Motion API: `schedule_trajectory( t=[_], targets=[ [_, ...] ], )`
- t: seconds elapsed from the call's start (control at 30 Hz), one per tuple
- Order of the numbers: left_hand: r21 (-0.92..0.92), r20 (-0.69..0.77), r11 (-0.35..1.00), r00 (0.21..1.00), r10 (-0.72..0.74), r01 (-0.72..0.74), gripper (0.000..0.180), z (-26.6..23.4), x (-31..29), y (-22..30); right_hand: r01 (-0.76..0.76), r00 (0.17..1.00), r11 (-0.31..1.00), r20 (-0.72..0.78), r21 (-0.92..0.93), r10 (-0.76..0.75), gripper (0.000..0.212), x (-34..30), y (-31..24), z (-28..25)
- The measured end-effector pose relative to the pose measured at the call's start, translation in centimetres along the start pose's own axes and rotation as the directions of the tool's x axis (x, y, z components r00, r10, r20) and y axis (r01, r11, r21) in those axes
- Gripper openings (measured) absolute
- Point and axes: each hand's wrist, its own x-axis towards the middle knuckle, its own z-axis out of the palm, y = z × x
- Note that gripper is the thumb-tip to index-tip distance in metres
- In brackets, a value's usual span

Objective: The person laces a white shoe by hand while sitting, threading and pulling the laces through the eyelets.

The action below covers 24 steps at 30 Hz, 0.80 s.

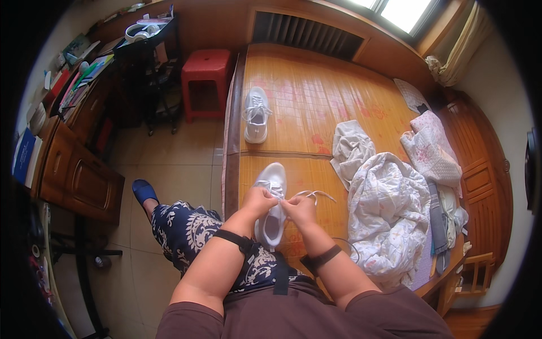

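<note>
A white lace-up shoe [275, 172] lies on the bed mat in front of me, its toe pointing away and its opening toward me. My left hand [258, 201] is closed over the lacing on the shoe's left side, fingertips pinched. From the right, my right hand [300, 209] meets it with thumb and finger pressed together at the laces. A loose white shoelace [318, 195] trails out to the right beyond my right hand. The exact grip on the lace is partly hidden by the fingers. Farther off stands a second white shoe [257, 116], laced, touched by neither hand.
A crumpled patterned quilt [389, 209] and a pale cloth [352, 148] lie to the right on the bamboo mat [316, 73]. Past the bed's left edge are a red stool [205, 85] and a wooden desk [79, 175]. My foot wears a blue slipper [143, 191].
</note>
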Motion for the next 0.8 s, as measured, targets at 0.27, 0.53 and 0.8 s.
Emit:
schedule_trajectory(
  t=[0.27,0.53,0.8],
  targets=[
    [0.010,0.018,1.000,1.000,-0.011,0.011,0.013,0.3,0.2,-0.4,-0.166,0.970,0.983,0.190,0.081,0.148,0.023,0.4,-0.8,-1.1],
    [-0.089,0.054,0.995,0.998,-0.035,0.039,0.013,0.2,0.1,0.3,-0.047,0.990,0.991,0.137,0.124,0.030,0.021,1.1,0.8,-0.6],
    [-0.096,0.074,0.995,0.997,-0.021,0.028,0.011,-0.1,-0.1,0.1,-0.072,0.978,0.979,0.208,0.191,0.031,0.019,0.6,-0.4,-1.0]
  ],
)
